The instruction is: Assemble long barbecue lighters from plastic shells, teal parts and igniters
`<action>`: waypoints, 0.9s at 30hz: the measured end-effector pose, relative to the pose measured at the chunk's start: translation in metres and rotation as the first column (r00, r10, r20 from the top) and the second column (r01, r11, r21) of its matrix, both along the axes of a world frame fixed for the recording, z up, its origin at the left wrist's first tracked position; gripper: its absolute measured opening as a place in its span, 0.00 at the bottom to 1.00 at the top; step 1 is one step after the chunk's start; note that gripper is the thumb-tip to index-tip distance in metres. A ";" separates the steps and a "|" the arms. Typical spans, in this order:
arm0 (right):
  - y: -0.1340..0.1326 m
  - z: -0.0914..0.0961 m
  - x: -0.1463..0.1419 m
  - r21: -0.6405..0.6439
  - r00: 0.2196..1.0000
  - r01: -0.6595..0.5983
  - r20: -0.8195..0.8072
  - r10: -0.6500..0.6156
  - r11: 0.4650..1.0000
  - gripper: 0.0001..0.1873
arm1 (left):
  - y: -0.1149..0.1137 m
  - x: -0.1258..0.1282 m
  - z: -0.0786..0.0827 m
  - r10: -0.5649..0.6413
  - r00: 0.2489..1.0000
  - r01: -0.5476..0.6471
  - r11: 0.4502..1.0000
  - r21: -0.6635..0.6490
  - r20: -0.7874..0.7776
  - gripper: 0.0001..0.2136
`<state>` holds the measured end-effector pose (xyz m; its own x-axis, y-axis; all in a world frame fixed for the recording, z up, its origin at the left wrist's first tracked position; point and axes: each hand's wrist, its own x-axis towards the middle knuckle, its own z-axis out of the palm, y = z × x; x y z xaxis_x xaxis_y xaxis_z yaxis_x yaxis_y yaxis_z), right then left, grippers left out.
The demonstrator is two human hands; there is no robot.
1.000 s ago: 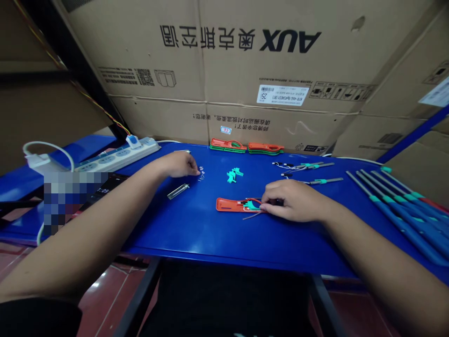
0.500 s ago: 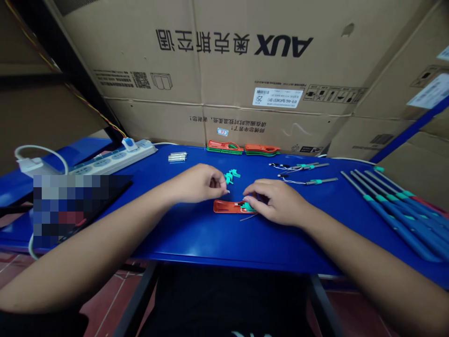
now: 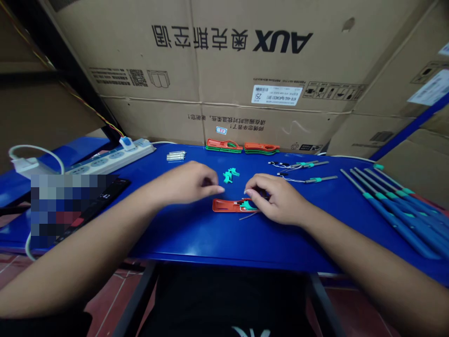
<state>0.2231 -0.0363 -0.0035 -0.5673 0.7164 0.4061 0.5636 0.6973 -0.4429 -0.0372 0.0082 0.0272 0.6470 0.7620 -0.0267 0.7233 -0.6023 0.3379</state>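
Note:
An orange plastic holder (image 3: pixel 226 205) with a green clip (image 3: pixel 249 205) lies on the blue table (image 3: pixel 196 234). My right hand (image 3: pixel 277 199) rests on its right end, fingers curled over the clip and thin wires. My left hand (image 3: pixel 191 183) hovers just left of the holder with fingertips pinched together; whatever it holds is too small to make out. A few loose green clips (image 3: pixel 229 175) lie just behind, between the hands.
Stacked orange and green holders (image 3: pixel 242 147) sit by the cardboard boxes (image 3: pixel 224 70). Wired probes (image 3: pixel 305 171) and several blue rods (image 3: pixel 396 206) lie at the right. A power strip (image 3: pixel 112 157), small clear tubes (image 3: pixel 176 156) and a dark device (image 3: pixel 101 199) are at the left.
My left hand came from the far left of the table to beside the orange holder, fingertips pinched. My right hand stayed on the holder, shifting slightly.

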 end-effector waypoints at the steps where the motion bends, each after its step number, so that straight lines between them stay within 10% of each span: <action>1: 0.001 0.001 0.004 0.020 1.000 0.016 0.014 -0.016 1.000 0.05 | 0.005 -0.009 0.004 0.152 0.976 -0.142 0.987 0.069 -0.157 0.17; 3: 0.003 0.003 0.011 0.052 0.998 0.056 0.023 -0.058 0.997 0.05 | 0.017 -0.026 0.011 0.310 0.852 -0.308 0.948 0.075 -0.423 0.21; 7: 0.006 0.003 0.020 0.052 0.993 0.111 0.019 -0.112 0.992 0.06 | 0.032 -0.042 0.012 0.179 0.797 -0.280 0.956 -0.089 -0.576 0.13; 11: 0.005 0.001 0.017 0.026 0.989 0.121 0.087 -0.123 0.992 0.07 | 0.026 -0.032 0.007 -0.028 0.944 -0.041 0.979 -0.199 -0.328 0.09; 15: 0.003 -0.001 0.009 0.018 0.987 0.074 0.139 -0.075 0.997 0.07 | 0.004 -0.004 -0.002 -0.210 0.977 0.210 0.978 0.013 0.020 0.07; 27: -0.007 -0.004 -0.004 0.075 0.988 -0.040 0.155 0.028 0.996 0.09 | -0.018 0.023 -0.024 -0.293 0.915 0.256 0.953 0.162 0.279 0.09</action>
